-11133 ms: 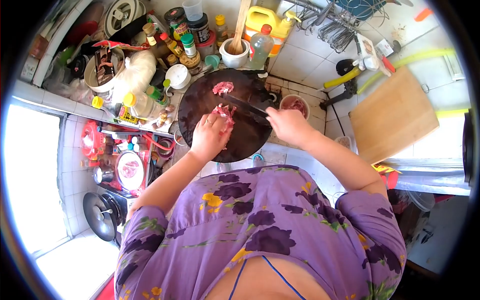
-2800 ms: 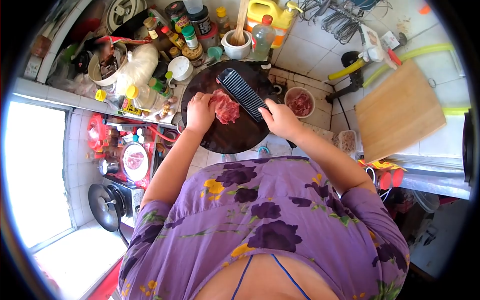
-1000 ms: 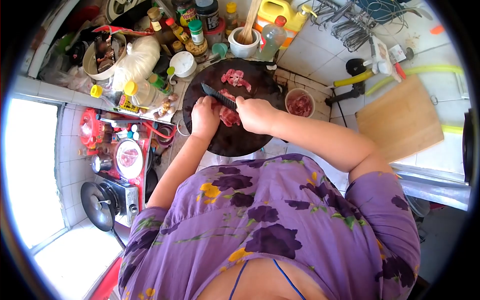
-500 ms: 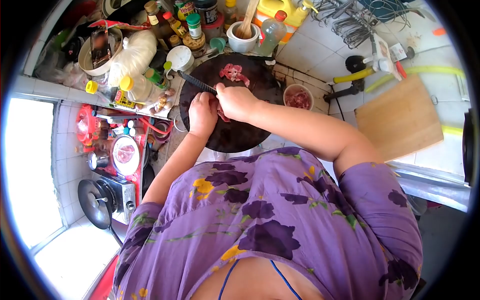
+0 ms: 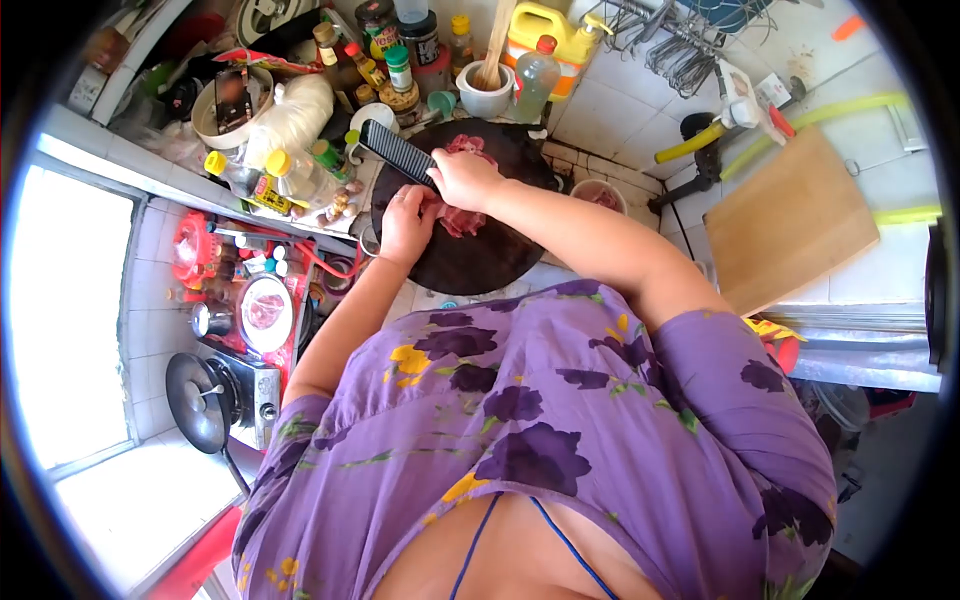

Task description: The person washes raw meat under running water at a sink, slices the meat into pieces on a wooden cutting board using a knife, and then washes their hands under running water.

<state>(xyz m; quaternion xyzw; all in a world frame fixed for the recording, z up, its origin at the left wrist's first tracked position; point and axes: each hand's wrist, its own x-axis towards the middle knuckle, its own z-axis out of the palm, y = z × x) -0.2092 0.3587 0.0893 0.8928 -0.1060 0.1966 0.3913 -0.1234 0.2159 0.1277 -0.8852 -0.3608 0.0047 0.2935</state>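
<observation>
My right hand [image 5: 466,181] is closed around the handle of a knife, whose dark ribbed blade [image 5: 397,152] points to the upper left with its broad face showing. Beside it, my left hand [image 5: 408,224] has its fingers curled against a piece of raw meat [image 5: 462,223], partly hidden under both hands. A ring is on one left finger. Beneath everything is a round dark chopping board [image 5: 478,268]. More raw meat [image 5: 470,146] lies towards its far side, just beyond my right hand.
A white bowl of meat [image 5: 600,194] stands right of the board. Bottles and jars crowd the back left, near a mortar [image 5: 486,98]. A wooden board [image 5: 790,225] leans at the right. To the left are a plate of meat [image 5: 266,314] and a wok [image 5: 199,402] beside a stove.
The knife has tilted, so more of its broad face shows. More meat is now visible below my right hand. The camera view has shifted slightly.
</observation>
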